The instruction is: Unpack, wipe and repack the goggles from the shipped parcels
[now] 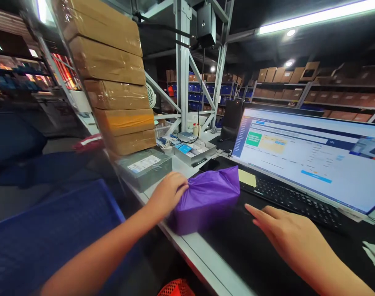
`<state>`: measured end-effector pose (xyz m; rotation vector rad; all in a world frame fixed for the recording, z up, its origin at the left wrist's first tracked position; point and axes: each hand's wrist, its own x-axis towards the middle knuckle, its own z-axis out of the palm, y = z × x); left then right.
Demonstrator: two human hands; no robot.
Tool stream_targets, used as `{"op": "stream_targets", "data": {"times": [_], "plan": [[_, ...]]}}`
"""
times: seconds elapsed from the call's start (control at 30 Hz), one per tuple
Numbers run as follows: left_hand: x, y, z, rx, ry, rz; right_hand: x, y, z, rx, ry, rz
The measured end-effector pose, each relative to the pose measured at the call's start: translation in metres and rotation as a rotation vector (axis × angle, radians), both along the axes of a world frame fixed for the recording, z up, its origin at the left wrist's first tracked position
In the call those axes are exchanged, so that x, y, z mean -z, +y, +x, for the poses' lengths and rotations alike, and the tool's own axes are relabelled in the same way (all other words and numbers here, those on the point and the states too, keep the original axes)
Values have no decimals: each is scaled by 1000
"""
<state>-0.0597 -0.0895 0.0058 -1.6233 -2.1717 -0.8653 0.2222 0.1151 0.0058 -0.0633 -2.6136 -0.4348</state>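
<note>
A shiny purple plastic bag (206,201), boxy in shape as if something fills it, sits at the left edge of the black desk mat. My left hand (170,189) pinches its gathered left top corner between thumb and fingers. To the right of the bag, apart from it, my right hand (283,230) hovers over the mat with the index finger stretched out and nothing visible in it. Its other fingers are partly curled. What is inside the bag is hidden.
Behind are a black keyboard (286,197) with a yellow note (247,178) and a lit monitor (298,152). Stacked cardboard boxes (119,94) rise at left above a grey package (144,166). A blue crate (52,242) and a red basket (176,287) stand below the table edge.
</note>
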Motion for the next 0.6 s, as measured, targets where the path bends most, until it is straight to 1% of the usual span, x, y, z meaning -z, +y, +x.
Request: {"op": "stream_targets", "data": {"times": [0.07, 0.13, 0.23, 0.3, 0.33, 0.4, 0.47, 0.53, 0.6], "plan": [[1, 3, 3, 19, -12, 149, -4, -13, -19, -22, 19, 102], [2, 5, 6, 47, -22, 243, -6, -29, -37, -57, 6, 141], [3, 7, 10, 117, -44, 299, -6, -51, -61, -77, -51, 167], [7, 8, 9, 162, -55, 319, -6, -54, -68, -82, -72, 188], [9, 7, 8, 186, -57, 326, -5, -49, -68, -71, -68, 196], [15, 4, 6, 227, -62, 347, -1, -26, -57, 21, -46, 199], [20, 1, 3, 252, -69, 361, 6, 12, -35, 225, -36, 178], [23, -1, 0, 258, -83, 357, 18, 54, -5, 444, -71, 132], [21, -1, -2, 250, -106, 314, 37, 92, 32, 623, -101, 52]]}}
